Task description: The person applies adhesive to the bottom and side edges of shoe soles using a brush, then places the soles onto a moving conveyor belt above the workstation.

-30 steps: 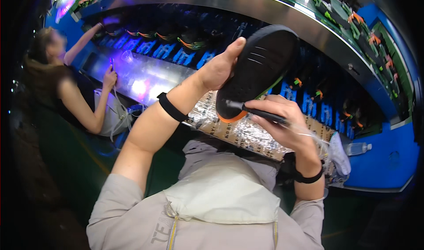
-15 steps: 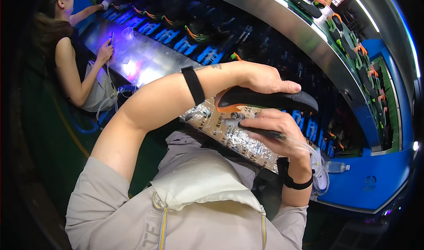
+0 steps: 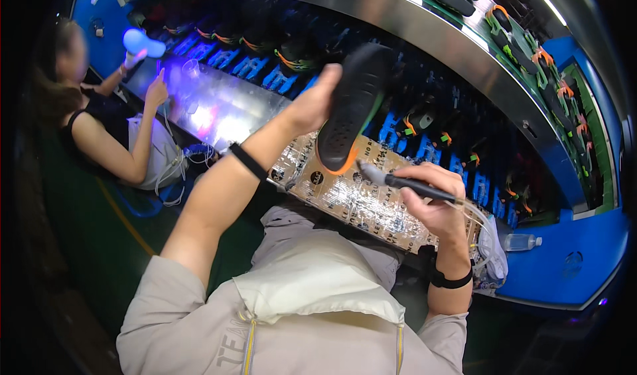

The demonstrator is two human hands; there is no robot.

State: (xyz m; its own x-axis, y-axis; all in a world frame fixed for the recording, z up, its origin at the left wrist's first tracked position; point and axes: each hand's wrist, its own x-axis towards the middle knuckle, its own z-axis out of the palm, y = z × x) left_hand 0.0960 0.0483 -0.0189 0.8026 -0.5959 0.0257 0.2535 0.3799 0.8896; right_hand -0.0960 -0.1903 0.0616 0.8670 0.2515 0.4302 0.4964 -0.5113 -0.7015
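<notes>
My left hand [image 3: 313, 104] grips a black shoe sole [image 3: 350, 113] by its left edge, the thumb up beside it. The sole stands nearly on end, tilted to the right, with orange at its lower end and green along one side. My right hand [image 3: 434, 199] is closed round a brush [image 3: 419, 188] with a black handle and grey bristles. Clear thin tubes [image 3: 488, 224] run from the brush handle past my wrist. The bristle tip lies just right of the sole's lower end, apart from it.
A table wrapped in printed brown paper and clear film [image 3: 338, 199] lies below my hands. Behind it is a conveyor with blue holders [image 3: 279, 76]. More soles [image 3: 531, 63] lie on an upper belt. A plastic bottle [image 3: 523, 242] lies at right. A co-worker [image 3: 106, 136] sits at left.
My left hand has turned the sole from lying crosswise to nearly upright, its black face now showing. The brush in my right hand has shifted slightly right. The co-worker has lifted a sole.
</notes>
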